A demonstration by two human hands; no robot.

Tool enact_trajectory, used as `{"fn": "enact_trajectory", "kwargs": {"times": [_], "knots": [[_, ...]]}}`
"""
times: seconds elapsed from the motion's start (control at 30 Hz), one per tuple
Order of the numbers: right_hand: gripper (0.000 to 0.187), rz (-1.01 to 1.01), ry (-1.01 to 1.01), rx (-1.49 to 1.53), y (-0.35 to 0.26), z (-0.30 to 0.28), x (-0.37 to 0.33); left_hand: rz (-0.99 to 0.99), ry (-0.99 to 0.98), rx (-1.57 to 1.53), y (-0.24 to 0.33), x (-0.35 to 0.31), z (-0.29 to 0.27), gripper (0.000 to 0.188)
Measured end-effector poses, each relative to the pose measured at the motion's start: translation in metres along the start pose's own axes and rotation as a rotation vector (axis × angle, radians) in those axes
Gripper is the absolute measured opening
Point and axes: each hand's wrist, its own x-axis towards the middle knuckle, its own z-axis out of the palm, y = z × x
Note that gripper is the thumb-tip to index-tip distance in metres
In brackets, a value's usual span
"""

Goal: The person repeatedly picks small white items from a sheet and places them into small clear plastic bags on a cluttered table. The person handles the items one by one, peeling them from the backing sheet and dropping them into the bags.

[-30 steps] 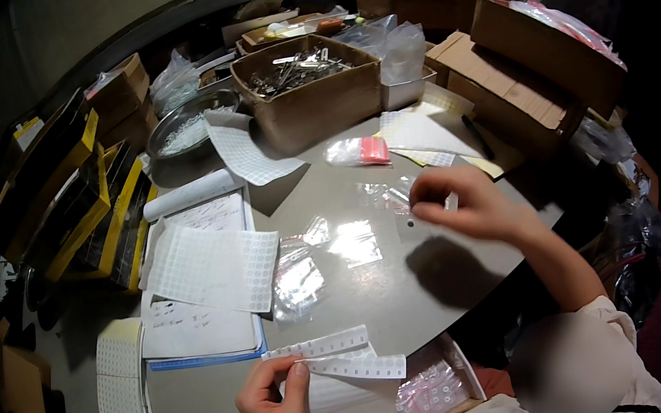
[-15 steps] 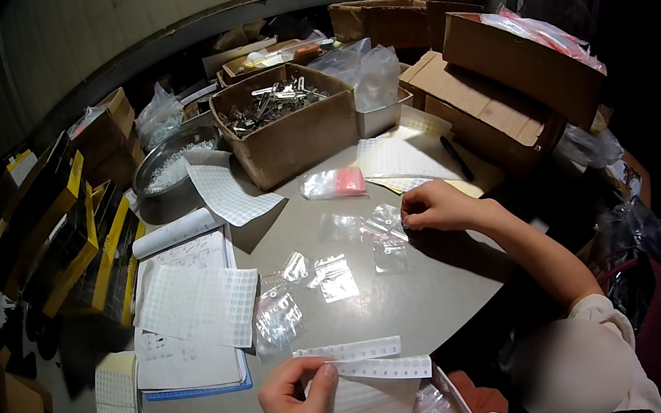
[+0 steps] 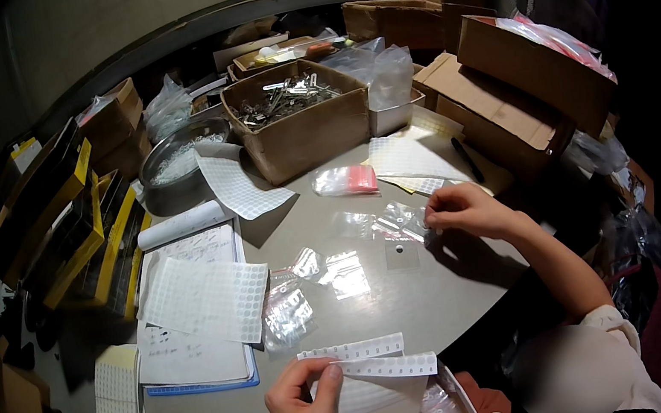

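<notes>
My left hand (image 3: 305, 401) is closed at the lower middle, thumb and fingers pinching a white sheet of round stickers (image 3: 386, 366) with a printed edge strip folded over. That sheet lies above an open box (image 3: 460, 393) of small clear bags with pinkish edges. Farther right, my right hand (image 3: 469, 210) is closed in a pinch over the table, its fingertips at the edge of a small clear plastic bag (image 3: 406, 216). Just below it lies another clear bag with a dark round spot (image 3: 400, 252). More small clear bags (image 3: 347, 275) lie to the left.
A cardboard box (image 3: 306, 132) of metal parts stands at the back, beside a metal bowl (image 3: 185, 160) of white pieces. Sticker sheets (image 3: 198, 301) cover a notebook at left. Black-and-yellow boxes (image 3: 85, 237) line the left; cartons (image 3: 496, 102) and a black pen (image 3: 468, 160) lie right.
The whole view has shifted a little. My right hand has moved slightly right, drawing away from the bag below it, which now shows a dark spot. My left hand keeps hold of the sticker sheet.
</notes>
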Motion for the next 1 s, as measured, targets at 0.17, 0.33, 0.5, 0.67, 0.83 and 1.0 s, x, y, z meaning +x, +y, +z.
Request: {"fn": "enact_trajectory", "kwargs": {"times": [0.17,0.33,0.5,0.67,0.83,1.0], "knots": [[0.015,0.026,-0.255,0.138,-0.043,0.040,-0.057,0.022,0.000,-0.024,-0.001,-0.001,0.002,0.012],[0.022,-0.039,-0.331,0.053,-0.053,0.040,-0.056,0.058,0.024,-0.021,0.000,-0.003,0.002,0.009],[0.022,-0.315,-0.394,-0.355,-0.058,0.028,-0.017,0.127,0.001,0.054,0.000,-0.001,0.000,0.006],[0.021,-0.517,-0.535,-0.378,-0.055,0.045,-0.002,0.165,0.003,0.060,0.000,-0.002,0.002,0.006],[0.021,-0.342,-0.545,-0.456,-0.064,0.040,-0.031,0.114,-0.036,0.085,0.007,-0.006,-0.002,0.009],[0.024,-0.136,-0.521,-0.300,-0.076,0.051,-0.063,0.122,-0.019,0.041,0.006,-0.007,0.000,0.007]]}}
